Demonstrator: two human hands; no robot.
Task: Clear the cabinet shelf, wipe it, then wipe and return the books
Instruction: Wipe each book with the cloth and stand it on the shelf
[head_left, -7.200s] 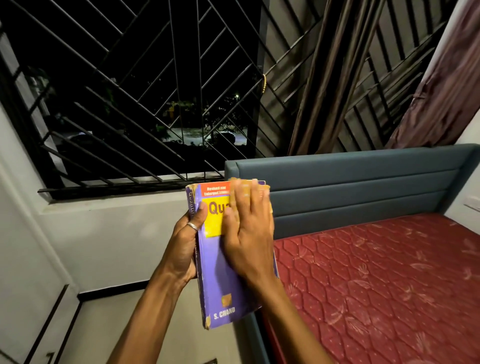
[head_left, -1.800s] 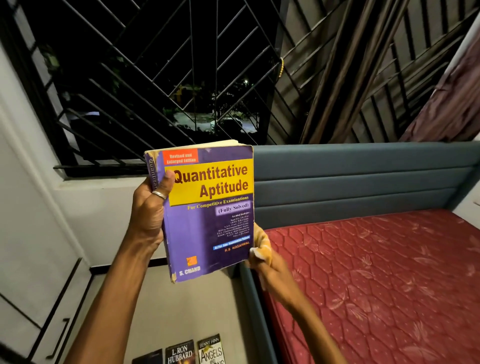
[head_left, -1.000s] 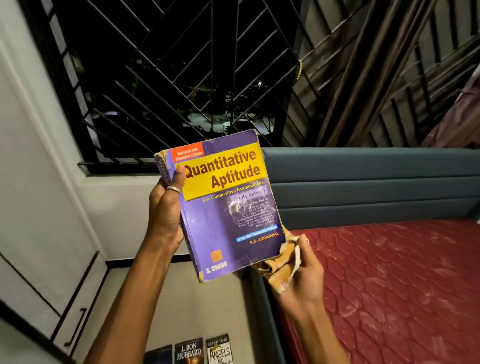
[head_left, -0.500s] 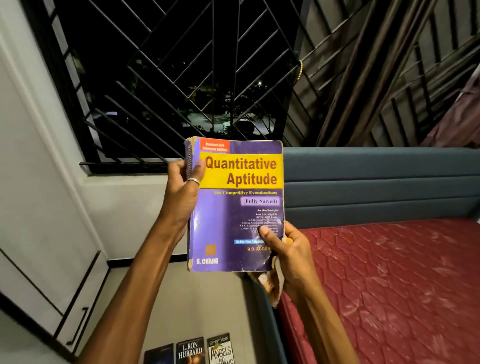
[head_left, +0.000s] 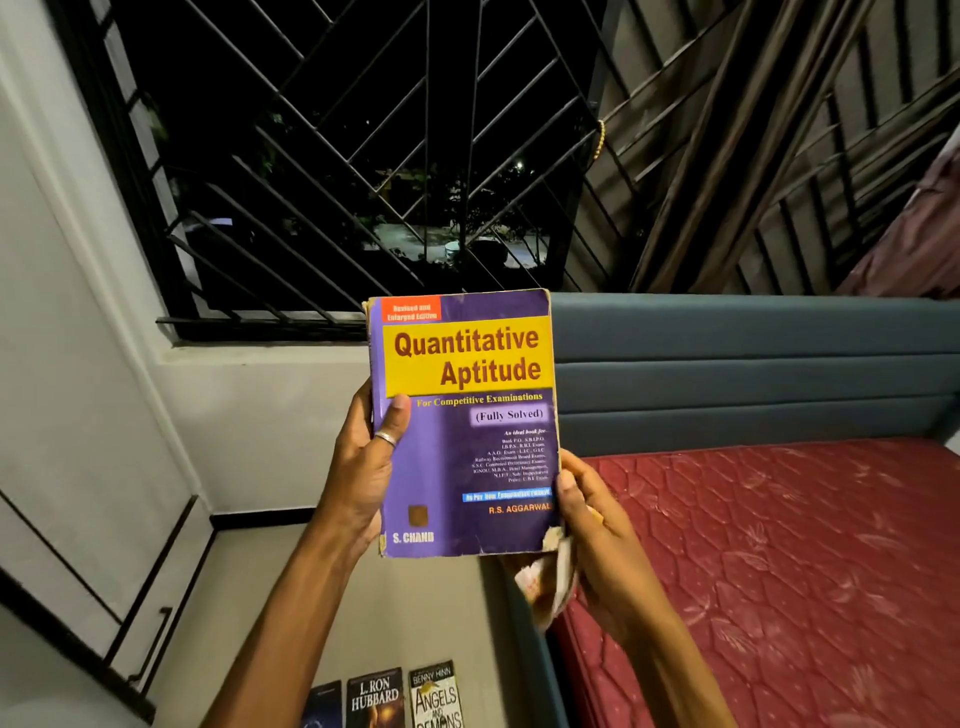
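Observation:
A thick purple book (head_left: 457, 467) titled "Quantitative Aptitude", with a yellow title band, is held upright in front of me, cover facing me. My left hand (head_left: 363, 467) grips its spine edge, thumb with a ring pressed on the cover. My right hand (head_left: 597, 530) holds the lower right corner of the book, its thumb on the cover edge. A yellowish cloth (head_left: 545, 587) hangs bunched in that same hand, just under the book.
Three books (head_left: 382, 696) lie side by side on the floor below. A bed with a red mattress (head_left: 779, 571) and a blue-grey headboard (head_left: 727, 364) fills the right. A barred window (head_left: 363, 182) is ahead; a cabinet door with a handle (head_left: 150, 644) is at lower left.
The wiping on the cover ended and the right hand, still with the cloth, dropped to the book's lower right corner. The book tilted, then came upright and closer to me.

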